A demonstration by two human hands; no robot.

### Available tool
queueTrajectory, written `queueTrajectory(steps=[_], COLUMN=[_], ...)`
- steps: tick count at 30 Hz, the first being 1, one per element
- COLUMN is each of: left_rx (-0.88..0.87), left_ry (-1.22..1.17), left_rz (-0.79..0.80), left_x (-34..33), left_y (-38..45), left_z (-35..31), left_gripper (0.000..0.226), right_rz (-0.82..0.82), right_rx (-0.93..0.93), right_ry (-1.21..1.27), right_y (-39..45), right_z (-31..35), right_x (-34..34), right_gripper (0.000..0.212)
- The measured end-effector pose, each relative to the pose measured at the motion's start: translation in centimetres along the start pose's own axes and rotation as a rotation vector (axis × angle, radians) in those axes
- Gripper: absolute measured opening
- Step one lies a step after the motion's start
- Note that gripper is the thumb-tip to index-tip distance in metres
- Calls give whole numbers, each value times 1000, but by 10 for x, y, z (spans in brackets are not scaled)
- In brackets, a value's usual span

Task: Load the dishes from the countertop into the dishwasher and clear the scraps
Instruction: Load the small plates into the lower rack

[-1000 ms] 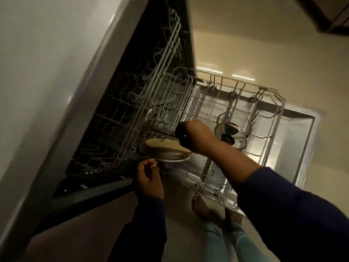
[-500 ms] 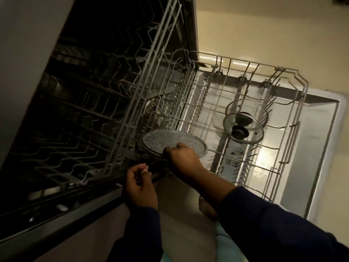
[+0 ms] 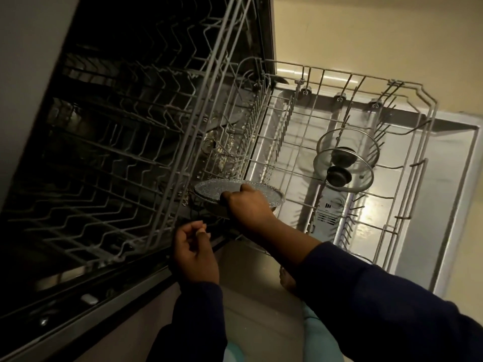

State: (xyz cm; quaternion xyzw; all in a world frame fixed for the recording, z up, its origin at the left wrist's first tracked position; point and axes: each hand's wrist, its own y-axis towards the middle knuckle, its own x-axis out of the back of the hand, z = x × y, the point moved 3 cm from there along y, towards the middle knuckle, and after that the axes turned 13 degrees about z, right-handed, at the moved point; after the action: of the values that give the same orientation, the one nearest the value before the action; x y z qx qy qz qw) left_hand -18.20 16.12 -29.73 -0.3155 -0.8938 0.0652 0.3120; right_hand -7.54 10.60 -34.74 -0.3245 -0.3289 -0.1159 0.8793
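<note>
Step in hand: I was loading the speckled plate [image 3: 222, 188] into the pulled-out lower rack [image 3: 428, 105] of the dishwasher [image 3: 454, 163].
Right hand [image 3: 248, 206]: its grip was clamped on the near rim of the plate, fingers curled over it.
Left hand [image 3: 194, 248]: loosely curled and holding nothing, near the upper rack [image 3: 183, 121].
Plate: almost flat, above the left end of the lower rack.
Already loaded: a glass lid [image 3: 345, 160] among the tines.
Next move: I judged the plate must be tipped on edge and guided between tines.

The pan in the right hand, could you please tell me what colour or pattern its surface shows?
Grey with fine pale speckles, seen in the head view on the pan.
</note>
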Motion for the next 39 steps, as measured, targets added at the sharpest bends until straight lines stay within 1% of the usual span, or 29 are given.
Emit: queueTrajectory(steps=[4,9,12,15,18,20,22,25,27,30,31,35,37,39], left_rx=[-13,-12,-5,-11,-23,-31,-38,-52,-62,-49,-40,-51,-74,-115], left_ry=[-24,-20,-25,-9,-13,-9,2,22,37,40,36,27,14,27], left_rz=[11,21,29,37,52,58,56,50,48,87,94,87,89,80], left_x=[-2,-4,-7,-9,-11,-11,-10,-9,-7,-5,-3,9,20,32], left_y=[2,8,11,14,16,15,12,7,2,-11,-18,-48,-65,-83], left_z=[-2,3,3,2,0,-3,-8,-16,-21,-29,-34,-66,-90,-115], left_gripper=[17,16,14,15,16,15,13,12,16,30,30,17,14,13], right_rz=[-8,-12,3,63,61,0,-47,-37,-55,-121,-129,-152,-184,-235], right_rx=[-35,-81,-96,-101,-118,-127,-144,-180,-201,-235,-238,-207,-160,-88], right_ry=[22,17,89,191,325,380,420,406,395,437,443,438,424,446], right_y=[4,16,22,25,20,12,3,-9,-18,-37,-45,-80,-100,-122], right_z=[-5,-18,-26,-30,-32,-35,-40,-52,-58,-63,-61,-41,-17,13], right_x=[-1,-2,-7,-16,-15,-7,2,13,20,34,40,75,102,132], right_gripper=[30,27,25,24,36,42,42,42,42,38,37,30,22,21])
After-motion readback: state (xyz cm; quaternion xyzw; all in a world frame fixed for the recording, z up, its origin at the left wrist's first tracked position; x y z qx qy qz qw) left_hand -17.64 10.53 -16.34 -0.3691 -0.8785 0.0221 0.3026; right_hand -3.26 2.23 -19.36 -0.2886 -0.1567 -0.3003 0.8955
